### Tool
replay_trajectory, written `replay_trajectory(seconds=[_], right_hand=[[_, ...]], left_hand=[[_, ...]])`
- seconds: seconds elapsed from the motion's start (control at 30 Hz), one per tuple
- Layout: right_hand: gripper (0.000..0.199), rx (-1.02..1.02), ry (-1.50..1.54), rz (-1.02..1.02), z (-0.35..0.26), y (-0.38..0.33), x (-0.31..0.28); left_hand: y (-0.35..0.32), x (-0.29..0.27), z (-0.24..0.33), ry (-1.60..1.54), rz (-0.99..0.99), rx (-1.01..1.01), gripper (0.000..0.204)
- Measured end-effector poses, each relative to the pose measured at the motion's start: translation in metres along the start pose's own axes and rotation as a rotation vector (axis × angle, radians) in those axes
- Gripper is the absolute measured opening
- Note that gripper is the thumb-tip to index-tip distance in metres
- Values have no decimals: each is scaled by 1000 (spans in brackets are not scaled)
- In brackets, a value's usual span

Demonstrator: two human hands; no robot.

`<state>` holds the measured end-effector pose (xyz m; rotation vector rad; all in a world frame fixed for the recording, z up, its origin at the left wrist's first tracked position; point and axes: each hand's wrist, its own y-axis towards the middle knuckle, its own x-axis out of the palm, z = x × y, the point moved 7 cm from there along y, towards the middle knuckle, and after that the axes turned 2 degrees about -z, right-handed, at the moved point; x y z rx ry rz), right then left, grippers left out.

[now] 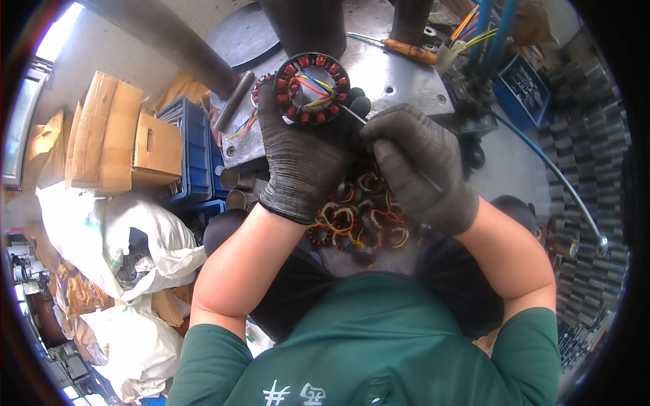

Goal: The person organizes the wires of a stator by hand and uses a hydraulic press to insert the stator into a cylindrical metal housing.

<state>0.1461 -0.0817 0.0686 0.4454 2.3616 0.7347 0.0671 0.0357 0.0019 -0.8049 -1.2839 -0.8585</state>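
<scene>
Fingers of the gloved left hand point(308, 152): clamped on a ring-shaped wound stator point(313, 88), held above the metal worktop point(399, 84). Fingers of the right hand point(416, 162): closed around a thin metal pick point(353, 114) touching the stator rim. A pile of similar stators point(359, 220) is seen below; work on the held piece is judged under way.

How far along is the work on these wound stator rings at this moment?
Done: cannot tell; no finished batch is set apart. In hand: the left hand holds one stator ring with red coils and coloured wires, while the right hand points a thin metal tool at its rim. Left: a pile of similar rings lies below the hands, and another ring sits on the metal plate.
</scene>
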Motion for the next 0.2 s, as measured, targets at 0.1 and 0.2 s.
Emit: replay_trajectory(seconds=[0.1, 0.2], right_hand=[[14, 22, -8, 10, 1, -2, 1], [14, 15, -46, 17, -2, -3, 2]], left_hand=[[-2, -3, 1, 192, 100, 52, 76], [-2, -4, 2, 174, 101, 68, 76]])
